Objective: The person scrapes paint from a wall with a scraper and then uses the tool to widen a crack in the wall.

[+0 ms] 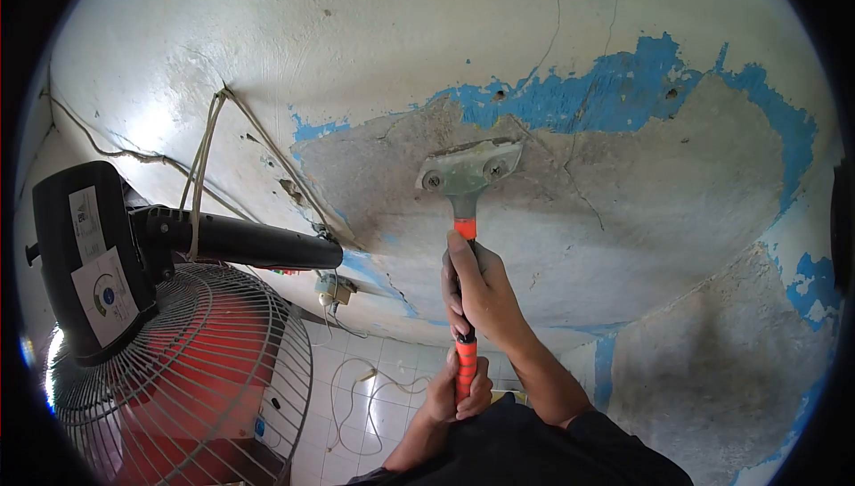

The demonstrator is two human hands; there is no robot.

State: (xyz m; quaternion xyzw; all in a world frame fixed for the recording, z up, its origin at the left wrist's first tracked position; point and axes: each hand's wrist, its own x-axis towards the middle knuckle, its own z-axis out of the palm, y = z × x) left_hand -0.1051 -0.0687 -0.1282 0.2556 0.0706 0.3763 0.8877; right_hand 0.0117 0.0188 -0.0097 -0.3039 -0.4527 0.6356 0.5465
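Orange-and-black long-handled scraper (465,228), wide grey head (467,174) at 12 o'clock from fingers (461,254), over bare grey patch (374,174) of peeling white-and-blue wall (401,40); blade contact unclear. Long axis 12-to-6. Right hand (479,288), nearer head, wrapped round handle; left hand (456,392) closed round orange grip (464,366), 6 o'clock.

Orange-and-black scraper handle (466,368), seemingly striped

We note a floor (352,415) of pale square tiles at the lower centre of the frame, its surface glossy, with a bright reflection. We record a thin, light-coloured cord (369,375) lying directly on it in loose, irregular loops.
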